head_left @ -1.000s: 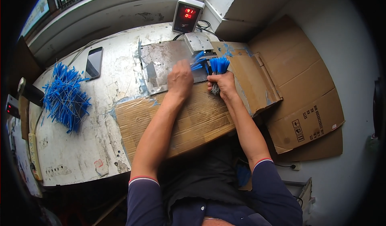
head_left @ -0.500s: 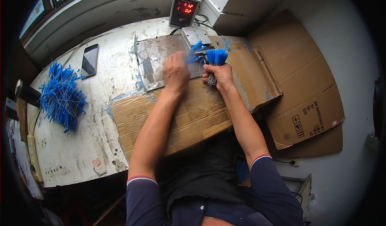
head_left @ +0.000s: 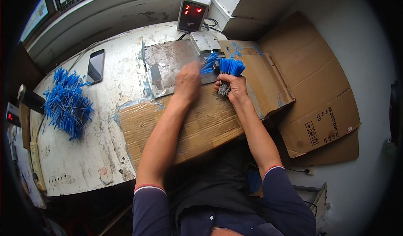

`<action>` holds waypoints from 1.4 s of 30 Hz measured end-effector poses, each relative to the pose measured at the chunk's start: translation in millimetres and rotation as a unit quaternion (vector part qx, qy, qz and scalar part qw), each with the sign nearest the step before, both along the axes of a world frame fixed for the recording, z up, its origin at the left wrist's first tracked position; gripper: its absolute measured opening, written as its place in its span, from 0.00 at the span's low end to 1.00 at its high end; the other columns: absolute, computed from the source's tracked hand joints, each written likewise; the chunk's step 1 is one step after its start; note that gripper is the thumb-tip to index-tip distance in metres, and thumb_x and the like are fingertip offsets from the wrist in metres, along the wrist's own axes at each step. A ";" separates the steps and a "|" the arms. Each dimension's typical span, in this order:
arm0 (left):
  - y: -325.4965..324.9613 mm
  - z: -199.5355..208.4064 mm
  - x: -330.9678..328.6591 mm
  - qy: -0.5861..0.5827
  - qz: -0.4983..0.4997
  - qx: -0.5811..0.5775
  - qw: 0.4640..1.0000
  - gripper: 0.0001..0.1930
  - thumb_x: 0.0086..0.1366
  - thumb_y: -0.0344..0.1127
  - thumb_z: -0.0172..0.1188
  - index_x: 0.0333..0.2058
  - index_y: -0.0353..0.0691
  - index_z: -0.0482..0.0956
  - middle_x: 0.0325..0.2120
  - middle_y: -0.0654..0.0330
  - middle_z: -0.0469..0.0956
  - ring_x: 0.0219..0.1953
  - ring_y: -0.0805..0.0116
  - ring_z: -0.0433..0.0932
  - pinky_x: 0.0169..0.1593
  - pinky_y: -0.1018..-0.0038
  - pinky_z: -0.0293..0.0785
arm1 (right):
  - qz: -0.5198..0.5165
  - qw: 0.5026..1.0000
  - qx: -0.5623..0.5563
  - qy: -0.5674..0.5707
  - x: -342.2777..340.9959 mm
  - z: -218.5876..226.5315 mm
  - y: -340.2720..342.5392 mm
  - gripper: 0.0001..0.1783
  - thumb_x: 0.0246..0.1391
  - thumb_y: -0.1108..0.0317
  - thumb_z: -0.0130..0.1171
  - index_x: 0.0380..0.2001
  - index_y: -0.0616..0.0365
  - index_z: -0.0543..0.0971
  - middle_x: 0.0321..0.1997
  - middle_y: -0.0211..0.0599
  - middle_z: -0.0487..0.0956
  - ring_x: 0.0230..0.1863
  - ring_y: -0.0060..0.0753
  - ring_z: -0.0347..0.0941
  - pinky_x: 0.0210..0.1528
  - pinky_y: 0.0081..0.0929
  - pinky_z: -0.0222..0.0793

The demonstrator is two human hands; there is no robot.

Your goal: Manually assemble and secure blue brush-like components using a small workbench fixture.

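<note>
My right hand [head_left: 235,87] is closed round an upright bundle of thin wires with blue sleeves [head_left: 231,66]; the bare silvery ends stick out below the fist. To its left, my left hand [head_left: 187,82] is curled, its fingers smeared by motion. A smaller bunch of blue-sleeved wires [head_left: 208,63] points away from its fingers toward a small grey metal box-shaped device [head_left: 205,42]. Both hands are above a worn metal plate [head_left: 166,63] and the taped cardboard [head_left: 184,126] in front of it. A loose heap of the same blue-sleeved wires [head_left: 67,103] lies on the left.
A counter with a red lit display [head_left: 193,13] stands at the back, with black cables beside it. A phone [head_left: 95,65] lies on the worn white table [head_left: 100,152]. Folded cardboard [head_left: 317,93] leans at right. A power strip [head_left: 37,165] runs along the left edge.
Both hands have shifted slightly toward me and to the right, with the blue-sleeved wires. The smaller bunch sits lower. The counter's lit display has changed.
</note>
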State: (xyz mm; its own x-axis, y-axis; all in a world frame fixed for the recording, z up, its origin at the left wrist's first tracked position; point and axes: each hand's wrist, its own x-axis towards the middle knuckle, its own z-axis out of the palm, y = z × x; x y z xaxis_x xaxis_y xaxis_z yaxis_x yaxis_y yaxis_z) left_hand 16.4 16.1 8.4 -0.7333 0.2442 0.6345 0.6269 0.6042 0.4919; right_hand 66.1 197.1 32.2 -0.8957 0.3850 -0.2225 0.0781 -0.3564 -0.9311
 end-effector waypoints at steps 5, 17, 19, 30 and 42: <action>0.7 0.9 1.6 -0.016 -0.014 0.001 1.000 0.04 0.68 0.29 0.54 0.40 0.38 0.74 0.31 0.48 0.80 0.37 0.50 0.82 0.39 0.57 0.78 | 0.005 0.998 -0.049 -0.027 8.2 0.9 9.5 0.07 0.49 0.77 0.67 0.33 0.66 0.81 0.27 0.41 0.81 0.26 0.35 0.81 0.27 0.37 0.82; 5.4 -8.7 -2.7 -0.020 0.004 -0.037 0.999 0.03 0.67 0.28 0.52 0.37 0.38 0.73 0.28 0.47 0.80 0.34 0.46 0.82 0.37 0.55 0.77 | 0.073 0.992 -0.100 0.010 12.7 -4.3 20.7 0.09 0.53 0.72 0.66 0.36 0.65 0.79 0.28 0.35 0.79 0.28 0.29 0.77 0.27 0.29 0.77; 4.7 -7.2 -3.3 -0.041 0.026 -0.016 0.999 0.03 0.69 0.30 0.53 0.39 0.38 0.73 0.28 0.49 0.81 0.33 0.49 0.83 0.37 0.56 0.77 | 0.115 0.988 -0.099 0.002 14.9 -3.4 21.9 0.10 0.53 0.72 0.66 0.37 0.64 0.79 0.29 0.35 0.79 0.28 0.28 0.76 0.26 0.27 0.76; 13.5 -1.4 -6.5 -0.181 -0.076 0.247 0.949 0.08 0.73 0.38 0.56 0.40 0.39 0.77 0.29 0.52 0.84 0.35 0.52 0.85 0.38 0.62 0.77 | 0.165 0.986 0.029 0.008 23.7 23.5 -18.5 0.14 0.49 0.78 0.68 0.39 0.63 0.78 0.25 0.36 0.79 0.22 0.30 0.77 0.19 0.28 0.74; 16.4 0.4 -8.5 -0.185 -0.110 0.270 0.939 0.08 0.73 0.37 0.57 0.40 0.39 0.78 0.29 0.55 0.85 0.34 0.59 0.85 0.40 0.66 0.78 | 0.108 0.994 0.012 0.005 26.3 13.0 -17.2 0.09 0.48 0.74 0.66 0.34 0.64 0.80 0.25 0.37 0.80 0.21 0.30 0.76 0.21 0.30 0.75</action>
State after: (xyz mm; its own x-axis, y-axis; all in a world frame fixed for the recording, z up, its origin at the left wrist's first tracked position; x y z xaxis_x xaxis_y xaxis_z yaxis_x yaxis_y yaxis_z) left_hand 7.9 32.6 8.8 -0.8972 0.1312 0.4217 0.4337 0.0811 0.8974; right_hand 92.4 179.9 45.2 -0.9602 0.1888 -0.2061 0.1409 -0.3099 -0.9403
